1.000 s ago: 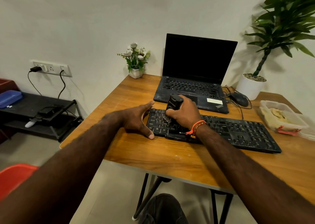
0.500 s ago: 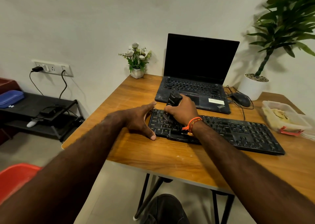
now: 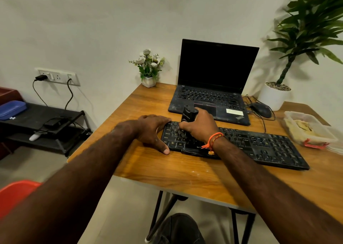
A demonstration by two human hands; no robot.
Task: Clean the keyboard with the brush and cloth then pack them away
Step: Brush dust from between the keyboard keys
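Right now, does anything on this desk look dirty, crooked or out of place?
The laptop deck carries pale dusty smears, and white specks dot the table near its front edge. The keyboard lies askew to that edge. Nothing looks spilled or broken.

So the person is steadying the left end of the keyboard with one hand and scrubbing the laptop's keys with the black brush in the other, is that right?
Not quite. The right hand grips the black brush with its bristles down on the separate keyboard, not on the laptop behind it. The head view shows this. The rest holds: the left hand steadies the keyboard's left end.
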